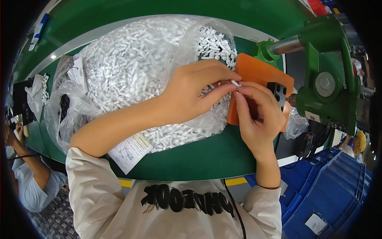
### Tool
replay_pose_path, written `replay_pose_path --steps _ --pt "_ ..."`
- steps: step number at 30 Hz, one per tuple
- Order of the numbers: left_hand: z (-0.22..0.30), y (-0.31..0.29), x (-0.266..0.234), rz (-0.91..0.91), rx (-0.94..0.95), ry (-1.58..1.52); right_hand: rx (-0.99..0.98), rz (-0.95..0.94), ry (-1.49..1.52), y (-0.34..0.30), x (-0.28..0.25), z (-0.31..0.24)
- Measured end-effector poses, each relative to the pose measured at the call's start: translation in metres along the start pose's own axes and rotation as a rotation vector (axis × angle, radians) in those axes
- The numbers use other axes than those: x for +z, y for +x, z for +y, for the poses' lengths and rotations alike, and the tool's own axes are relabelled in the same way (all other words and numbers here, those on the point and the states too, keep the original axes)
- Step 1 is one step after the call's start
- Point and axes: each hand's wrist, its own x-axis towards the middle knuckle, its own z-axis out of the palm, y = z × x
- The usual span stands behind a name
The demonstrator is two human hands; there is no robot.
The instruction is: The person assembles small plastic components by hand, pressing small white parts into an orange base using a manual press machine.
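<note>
Both hands meet over the left edge of an orange block (248,63). Between their fingertips is a small white tubular plastic piece (236,84). My left hand (199,89) pinches it with thumb and forefinger. From the other side, the curled fingers of my right hand (260,115) close on its lower end. Under my left forearm lies a large clear plastic bag (131,59) full of similar white pieces. Loose white pieces (217,44) show at its open right end, just beyond my left hand. A black metal fixture (277,92) with round holes sits by the block's right side.
A green hand press (326,79) stands at the right. A printed label sheet (131,151) lies at the green table's front edge. Blue plastic crates (326,187) stand at the lower right. At the far left, a co-worker's arm (30,157) reaches over the table.
</note>
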Motion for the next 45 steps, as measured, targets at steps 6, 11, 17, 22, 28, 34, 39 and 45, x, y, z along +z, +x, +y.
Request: replay_pose_path --steps 6,11,17,22,28,34,39,45 --pt "0.0 0.001 0.0 0.014 -0.005 0.031 0.041 0.014 0.082 -0.003 0.002 0.002" --pt "-0.003 0.001 0.0 0.055 -0.026 0.035 0.117 0.054 0.195 -0.007 0.006 0.004" --pt "0.001 0.003 -0.002 0.039 -0.056 0.018 -0.23 0.034 -0.033 -0.003 -0.008 -0.006" --pt "0.001 0.002 -0.002 0.022 -0.08 0.02 -0.35 -0.127 0.029 -0.007 -0.001 -0.003" --pt "0.002 0.002 -0.001 0.025 -0.078 0.026 -0.389 -0.285 0.066 -0.005 -0.003 -0.005" --pt "0.011 0.008 -0.002 0.025 -0.159 0.003 -0.518 -0.37 0.084 -0.015 -0.003 -0.015" --pt "0.021 0.023 0.0 0.02 -0.17 -0.01 -0.592 -0.395 0.117 -0.034 0.019 -0.018" --pt "0.014 0.029 0.023 -0.01 0.088 0.07 -0.566 -0.385 0.127 -0.034 0.023 -0.015"
